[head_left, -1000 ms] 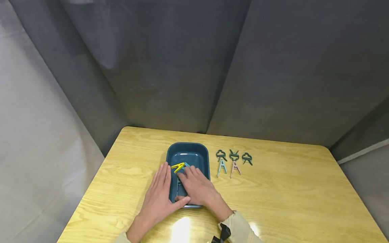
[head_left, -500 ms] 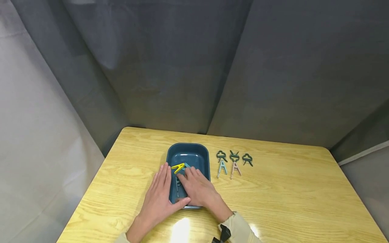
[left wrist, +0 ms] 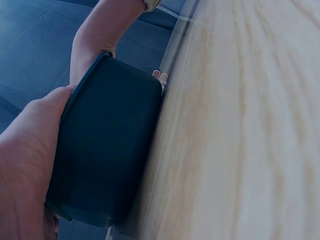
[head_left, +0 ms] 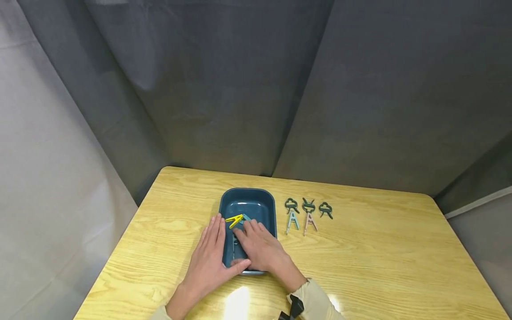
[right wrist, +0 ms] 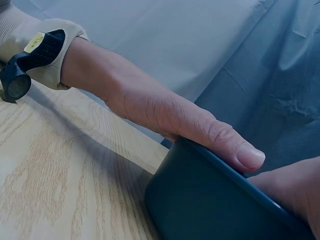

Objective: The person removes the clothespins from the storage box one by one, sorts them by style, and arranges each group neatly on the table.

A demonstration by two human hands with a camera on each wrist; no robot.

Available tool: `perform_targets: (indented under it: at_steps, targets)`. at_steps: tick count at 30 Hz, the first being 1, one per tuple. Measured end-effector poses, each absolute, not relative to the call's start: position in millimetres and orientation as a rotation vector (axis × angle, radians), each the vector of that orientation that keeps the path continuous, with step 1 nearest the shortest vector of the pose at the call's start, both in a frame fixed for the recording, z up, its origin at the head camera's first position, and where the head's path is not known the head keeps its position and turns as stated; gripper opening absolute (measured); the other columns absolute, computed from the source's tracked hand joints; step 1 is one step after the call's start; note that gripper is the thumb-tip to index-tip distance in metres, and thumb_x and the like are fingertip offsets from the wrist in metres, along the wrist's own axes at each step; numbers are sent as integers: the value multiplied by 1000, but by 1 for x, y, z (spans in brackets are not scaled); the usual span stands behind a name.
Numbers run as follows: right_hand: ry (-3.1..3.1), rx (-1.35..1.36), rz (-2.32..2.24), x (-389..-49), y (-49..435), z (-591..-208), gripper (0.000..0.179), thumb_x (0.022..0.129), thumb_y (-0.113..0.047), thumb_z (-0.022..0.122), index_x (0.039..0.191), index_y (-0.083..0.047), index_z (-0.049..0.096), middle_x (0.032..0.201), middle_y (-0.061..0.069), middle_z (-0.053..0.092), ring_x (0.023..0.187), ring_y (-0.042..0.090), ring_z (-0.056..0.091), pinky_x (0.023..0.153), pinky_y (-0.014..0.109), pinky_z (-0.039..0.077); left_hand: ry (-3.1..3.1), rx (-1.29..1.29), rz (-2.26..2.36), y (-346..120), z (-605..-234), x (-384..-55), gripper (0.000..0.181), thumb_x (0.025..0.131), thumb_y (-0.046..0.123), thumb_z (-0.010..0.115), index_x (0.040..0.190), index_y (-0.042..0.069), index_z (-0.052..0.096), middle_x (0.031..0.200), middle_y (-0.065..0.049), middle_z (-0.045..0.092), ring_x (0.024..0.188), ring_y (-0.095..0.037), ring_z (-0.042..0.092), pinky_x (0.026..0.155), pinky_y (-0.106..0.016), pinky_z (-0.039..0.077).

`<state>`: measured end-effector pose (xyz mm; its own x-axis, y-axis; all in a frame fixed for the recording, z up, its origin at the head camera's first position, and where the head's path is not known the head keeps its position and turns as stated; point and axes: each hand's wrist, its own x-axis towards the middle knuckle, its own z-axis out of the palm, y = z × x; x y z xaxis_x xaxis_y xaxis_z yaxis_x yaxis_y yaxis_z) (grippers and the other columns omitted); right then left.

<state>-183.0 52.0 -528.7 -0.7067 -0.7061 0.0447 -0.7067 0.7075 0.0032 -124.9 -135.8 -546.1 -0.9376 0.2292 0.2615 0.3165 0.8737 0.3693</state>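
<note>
My left hand (head_left: 206, 262) lies along the left side of a dark blue plastic bin (head_left: 260, 195), its fingers straight and its thumb resting over the near rim. My right hand (head_left: 262, 249) reaches down into the bin with its fingers loosely extended; the fingertips are partly hidden, and nothing is visibly pinched. Beside its fingers lie a yellow clothespin (head_left: 234, 220) and a blue clothespin (head_left: 246, 217). A small dark clip (head_left: 235, 241) shows under the right thumb. In the left wrist view, the left hand (left wrist: 30, 145) touches the bin's wall (left wrist: 107, 140).
Right of the bin, three dark green cloud-shaped clips, including the rightmost clip (head_left: 326, 209), form a row. A light blue clothespin (head_left: 293, 221) and a pink clothespin (head_left: 310, 222) lie below them. All rest on a wooden table (head_left: 384, 249), with grey curtains (head_left: 224, 89) behind.
</note>
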Motion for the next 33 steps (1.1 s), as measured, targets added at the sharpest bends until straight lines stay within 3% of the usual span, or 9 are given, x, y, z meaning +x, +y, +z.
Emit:
perform_targets:
  at_steps: [7, 16, 33]
  targets:
    - [-2886, 1165, 34, -182, 52, -527, 83, 92, -73, 61, 145, -10, 58, 119, 5, 53, 102, 21, 42, 98, 38, 45, -2841, -404, -625, -135, -546, -124, 126, 84, 90, 50, 167, 2, 15, 176, -11, 9, 162, -23, 7, 129, -48, 18]
    - [-2881, 1142, 55, -182, 51, -525, 81, 87, -71, 70, 137, -8, 63, 108, 3, 51, 94, 20, 37, 84, 34, 39, -2844, -398, -626, -135, -546, -124, 127, 83, 91, 50, 167, 2, 15, 176, -11, 9, 162, -23, 7, 129, -48, 18]
    - [-2902, 1157, 82, -184, 52, -525, 71, 81, -60, 80, 131, -11, 65, 108, 1, 50, 98, 19, 40, 89, 36, 43, -2850, -411, -630, -135, -545, -125, 126, 84, 90, 49, 167, 5, 8, 176, -12, 9, 162, -25, 7, 129, -48, 18]
